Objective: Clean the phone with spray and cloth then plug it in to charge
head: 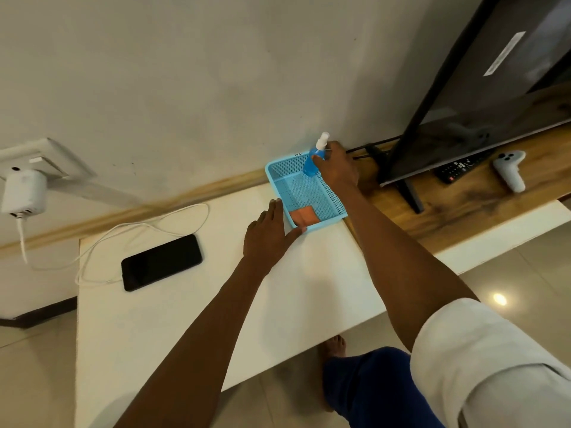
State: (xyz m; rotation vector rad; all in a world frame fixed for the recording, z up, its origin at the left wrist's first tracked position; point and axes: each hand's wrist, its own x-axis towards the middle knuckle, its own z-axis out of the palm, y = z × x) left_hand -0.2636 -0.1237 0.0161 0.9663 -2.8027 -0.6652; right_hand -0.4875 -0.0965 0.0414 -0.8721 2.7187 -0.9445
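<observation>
- my right hand [335,168] reaches into the far end of the blue basket [332,208], fingers curled round the blue spray bottle [313,162], which stands upright in the far corner with its white nozzle on top.
- my left hand [272,233] lies flat with fingers straight and spread, palm down on the white table [216,319], its fingertips against the basket's near left wall and thumb by the near corner; it holds nothing.
- the orange cloth [304,216] lies folded in the near end of the basket, just beside my left thumb.
- the phone [162,262] lies flat, dark screen up, on the left part of the table, well apart from the basket.
- the white cable [139,227] loops across the table behind the phone and runs up to the white charger [23,193] plugged into the wall socket [46,159]; i cannot tell whether its free end touches the phone.
- to the right, a tv [494,88] stands on a wooden shelf [463,205], with a black remote [460,169] and a white controller [511,171] lying near it.
</observation>
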